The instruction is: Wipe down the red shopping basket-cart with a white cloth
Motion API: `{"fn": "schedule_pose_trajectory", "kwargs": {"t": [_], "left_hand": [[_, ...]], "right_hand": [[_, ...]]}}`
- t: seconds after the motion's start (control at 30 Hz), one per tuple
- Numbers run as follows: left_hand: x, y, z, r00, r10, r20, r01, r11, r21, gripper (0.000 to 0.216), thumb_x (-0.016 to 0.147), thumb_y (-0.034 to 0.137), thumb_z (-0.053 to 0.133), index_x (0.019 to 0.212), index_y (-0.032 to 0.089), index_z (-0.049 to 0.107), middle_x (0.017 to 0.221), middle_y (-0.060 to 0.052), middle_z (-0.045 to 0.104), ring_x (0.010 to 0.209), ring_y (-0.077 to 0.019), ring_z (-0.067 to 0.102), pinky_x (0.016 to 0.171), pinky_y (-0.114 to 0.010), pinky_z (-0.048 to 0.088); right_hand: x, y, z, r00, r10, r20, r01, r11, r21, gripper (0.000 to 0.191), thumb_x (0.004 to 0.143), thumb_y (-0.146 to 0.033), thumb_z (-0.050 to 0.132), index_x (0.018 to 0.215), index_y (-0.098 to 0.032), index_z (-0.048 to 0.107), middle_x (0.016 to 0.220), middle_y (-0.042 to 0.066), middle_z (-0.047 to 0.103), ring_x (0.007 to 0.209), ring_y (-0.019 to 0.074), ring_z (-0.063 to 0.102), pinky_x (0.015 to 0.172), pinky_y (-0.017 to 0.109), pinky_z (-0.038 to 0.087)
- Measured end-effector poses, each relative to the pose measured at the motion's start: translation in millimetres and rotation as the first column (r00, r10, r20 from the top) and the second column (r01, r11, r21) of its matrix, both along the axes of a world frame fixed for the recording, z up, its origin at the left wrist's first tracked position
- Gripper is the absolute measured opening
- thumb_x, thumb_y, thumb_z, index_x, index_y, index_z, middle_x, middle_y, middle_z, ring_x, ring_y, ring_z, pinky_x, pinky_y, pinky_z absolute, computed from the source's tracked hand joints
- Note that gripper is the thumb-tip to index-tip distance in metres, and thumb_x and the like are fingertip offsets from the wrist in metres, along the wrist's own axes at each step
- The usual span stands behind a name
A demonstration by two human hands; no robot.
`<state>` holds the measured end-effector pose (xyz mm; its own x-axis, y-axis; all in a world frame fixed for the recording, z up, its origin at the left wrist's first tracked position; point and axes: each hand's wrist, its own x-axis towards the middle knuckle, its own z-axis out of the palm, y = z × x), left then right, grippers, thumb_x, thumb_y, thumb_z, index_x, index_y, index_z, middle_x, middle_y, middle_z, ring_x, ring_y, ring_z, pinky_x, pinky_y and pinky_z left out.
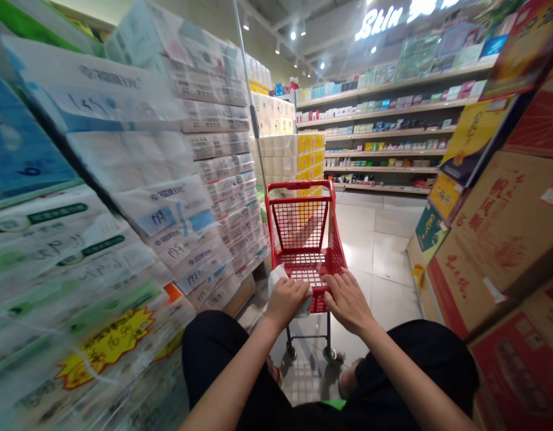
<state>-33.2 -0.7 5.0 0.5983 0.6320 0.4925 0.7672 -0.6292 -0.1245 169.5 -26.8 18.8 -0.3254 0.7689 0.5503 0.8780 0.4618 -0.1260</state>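
Note:
A small red plastic shopping cart (298, 184) with mesh walls stands right in front of me, between my knees. My left hand (289, 299) is closed over a white cloth (277, 275) at the cart's near left rim. Part of the cloth sticks out beyond the fingers; the rest is hidden under the hand. On the near right rim, my right hand (348, 297) grips the cart with its fingers curled over the edge. A thin pole (253, 120) rises from the cart's left side. No goods show in the basket.
Tall stacks of wrapped tissue packs (168, 209) line the left side. Cardboard cartons (505, 215) are piled on the right. A tiled aisle (388, 245) runs ahead to shelves (384, 102) of small boxes. The cart's wheels (330, 354) stand near my feet.

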Motion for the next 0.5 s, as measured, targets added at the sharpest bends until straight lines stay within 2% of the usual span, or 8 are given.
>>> {"fn": "schedule_pose_trajectory", "kwargs": {"t": [0.17, 0.27, 0.37, 0.5], "left_hand": [[38.7, 2.8, -8.8, 1.000, 0.015, 0.003, -0.015, 0.999, 0.031, 0.014, 0.096, 0.028, 0.047, 0.100, 0.019, 0.056, 0.086, -0.004, 0.063, 0.081, -0.0201, 0.057, 0.071, -0.034, 0.036], [43.6, 4.2, -8.4, 1.000, -0.016, -0.002, 0.016, 0.999, 0.028, 0.013, 0.097, 0.027, 0.046, 0.101, 0.019, 0.055, 0.087, -0.003, 0.063, 0.080, -0.0187, 0.058, 0.069, -0.032, 0.037], [28.7, 5.9, -4.7, 0.995, -0.091, -0.030, 0.092, 0.996, 0.020, 0.022, 0.099, 0.035, 0.040, 0.104, 0.020, 0.055, 0.088, -0.002, 0.063, 0.080, -0.0174, 0.058, 0.068, -0.031, 0.039], [-9.9, 12.2, -0.4, 0.984, -0.161, -0.082, 0.166, 0.985, 0.056, 0.028, 0.100, 0.039, 0.038, 0.111, 0.021, 0.055, 0.090, -0.003, 0.063, 0.083, -0.0173, 0.058, 0.076, -0.032, 0.042]], "right_hand": [[-1.6, 1.0, -1.3, 1.000, 0.023, 0.004, -0.023, 1.000, -0.007, 0.029, 0.090, -0.028, 0.041, 0.115, -0.021, 0.054, 0.102, 0.005, 0.062, 0.097, 0.0208, 0.053, 0.113, 0.044, 0.023], [3.1, 3.1, -2.0, 0.998, 0.056, -0.018, -0.056, 0.998, -0.009, 0.030, 0.091, -0.025, 0.039, 0.118, -0.021, 0.052, 0.110, 0.005, 0.063, 0.099, 0.0196, 0.053, 0.114, 0.042, 0.023], [10.4, 5.6, -4.2, 0.996, 0.081, -0.036, -0.082, 0.997, -0.008, 0.029, 0.092, -0.024, 0.038, 0.117, -0.022, 0.052, 0.110, 0.003, 0.064, 0.098, 0.0186, 0.054, 0.114, 0.042, 0.024], [20.4, 9.2, -8.8, 0.994, 0.102, -0.038, -0.102, 0.995, -0.002, 0.029, 0.092, -0.024, 0.037, 0.116, -0.023, 0.053, 0.109, 0.002, 0.065, 0.099, 0.0189, 0.055, 0.113, 0.043, 0.026]]}}
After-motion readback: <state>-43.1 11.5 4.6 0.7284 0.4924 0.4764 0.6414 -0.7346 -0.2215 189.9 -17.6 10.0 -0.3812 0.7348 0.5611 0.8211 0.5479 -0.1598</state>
